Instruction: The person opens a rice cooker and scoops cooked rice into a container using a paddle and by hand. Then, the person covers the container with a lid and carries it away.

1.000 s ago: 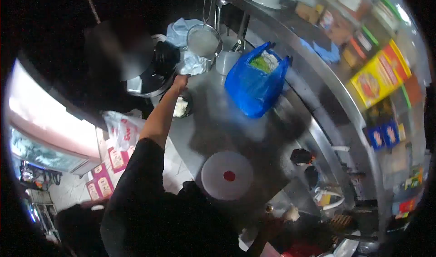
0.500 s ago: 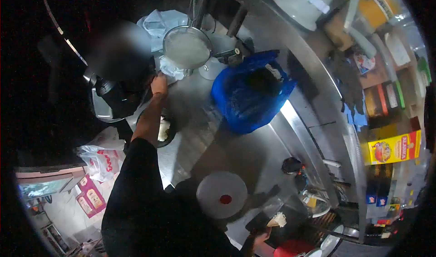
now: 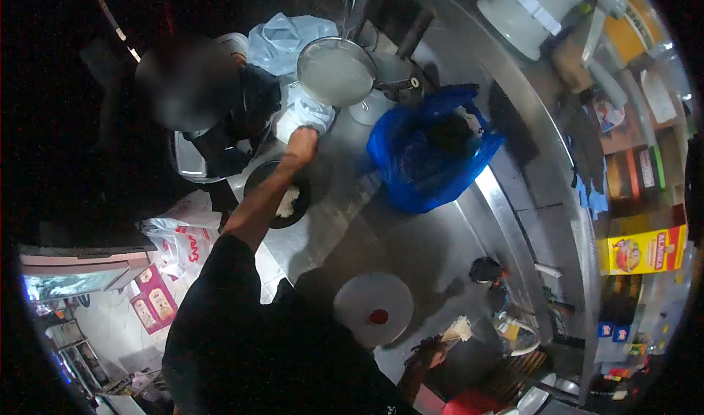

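Observation:
My left hand reaches out past the black bowl and closes on a crumpled white plastic bag on the steel counter. The black bowl holds white, rice-like food and is partly hidden under my forearm. Low in the view, my right hand is closed round a tan utensil, perhaps a wooden paddle, with a pale clump of food on its end. Just left of that hand lies a round whitish lid or plate with a red spot.
A mesh strainer hangs beyond my left hand. A blue plastic bag sits on the steel counter. Another person stands at the upper left. Packets, including a yellow one, line the right side.
The view has shifted, so most things sit further right. My left hand has moved onto the white bag, away from the other person. My right hand has raised the utensil slightly.

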A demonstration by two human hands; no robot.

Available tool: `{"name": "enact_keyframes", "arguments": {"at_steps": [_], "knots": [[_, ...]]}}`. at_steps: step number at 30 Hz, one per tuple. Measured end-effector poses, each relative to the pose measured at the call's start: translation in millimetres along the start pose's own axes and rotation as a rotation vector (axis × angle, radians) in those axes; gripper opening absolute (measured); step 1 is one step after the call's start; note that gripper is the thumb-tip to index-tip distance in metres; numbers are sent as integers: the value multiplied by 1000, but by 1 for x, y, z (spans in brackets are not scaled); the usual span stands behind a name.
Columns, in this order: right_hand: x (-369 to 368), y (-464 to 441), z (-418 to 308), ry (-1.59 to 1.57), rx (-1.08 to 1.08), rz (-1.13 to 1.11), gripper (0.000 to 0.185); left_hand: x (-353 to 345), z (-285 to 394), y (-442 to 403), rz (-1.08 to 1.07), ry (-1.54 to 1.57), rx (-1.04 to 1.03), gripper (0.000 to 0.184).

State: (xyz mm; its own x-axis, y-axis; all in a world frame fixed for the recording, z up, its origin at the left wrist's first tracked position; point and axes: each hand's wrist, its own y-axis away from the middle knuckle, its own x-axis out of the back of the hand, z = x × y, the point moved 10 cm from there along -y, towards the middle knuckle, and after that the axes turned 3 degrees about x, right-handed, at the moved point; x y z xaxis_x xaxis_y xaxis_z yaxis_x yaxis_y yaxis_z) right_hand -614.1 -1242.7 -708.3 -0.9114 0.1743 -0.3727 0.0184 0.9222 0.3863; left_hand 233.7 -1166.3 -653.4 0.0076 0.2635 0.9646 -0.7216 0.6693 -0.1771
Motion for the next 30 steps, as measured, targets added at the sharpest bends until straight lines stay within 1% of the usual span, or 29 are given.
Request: {"name": "enact_keyframes", "arguments": {"at_steps": [1,3,4,5,7,10,11,13,14,16,18,20,21,22,23,24,25,26,27,29,30], "knots": [[-5,5,0,-92,-18,20,38,-27,3,-6,9,31,14,13],[-3,13,-26,352,427,-3,34,-16,36,0,-78,98,-49,12],[-18,30,-39,579,645,-16,33,-22,48,3,-123,132,-79,12],[-4,29,-29,425,473,84,34,-21,62,5,-70,101,-128,9],[4,39,-7,108,125,277,37,-26,70,7,-47,151,-74,7],[37,24,20,-158,58,60,34,-30,81,10,-10,223,5,5],[42,29,17,-108,88,170,31,-30,83,12,3,246,33,5],[39,41,6,-8,150,383,27,-21,95,21,95,250,8,6],[43,38,5,47,176,413,24,-15,101,26,143,252,-1,8],[57,23,4,160,229,465,19,-7,109,36,160,315,-24,10],[39,9,4,107,111,292,17,9,115,49,175,375,-43,13],[25,3,-2,149,85,170,13,27,121,59,187,440,-62,16],[22,1,-6,215,118,132,22,39,121,63,214,388,-54,17],[19,0,-10,278,150,96,35,53,116,67,242,335,-49,21],[26,-7,-3,139,132,59,34,71,113,69,269,281,-49,26],[46,-18,9,0,116,29,33,94,110,69,321,134,-28,33],[51,-13,8,-40,114,73,29,122,108,68,370,-11,-13,42],[54,-7,7,-80,114,116,27,170,117,75,514,-53,-87,46],[43,6,-2,-19,122,228,28,174,112,70,513,-75,-68,46],[23,25,-9,70,98,351,32,150,90,48,363,-65,-24,44],[23,28,-6,101,70,366,30,114,76,38,209,-30,-1,43]]}}
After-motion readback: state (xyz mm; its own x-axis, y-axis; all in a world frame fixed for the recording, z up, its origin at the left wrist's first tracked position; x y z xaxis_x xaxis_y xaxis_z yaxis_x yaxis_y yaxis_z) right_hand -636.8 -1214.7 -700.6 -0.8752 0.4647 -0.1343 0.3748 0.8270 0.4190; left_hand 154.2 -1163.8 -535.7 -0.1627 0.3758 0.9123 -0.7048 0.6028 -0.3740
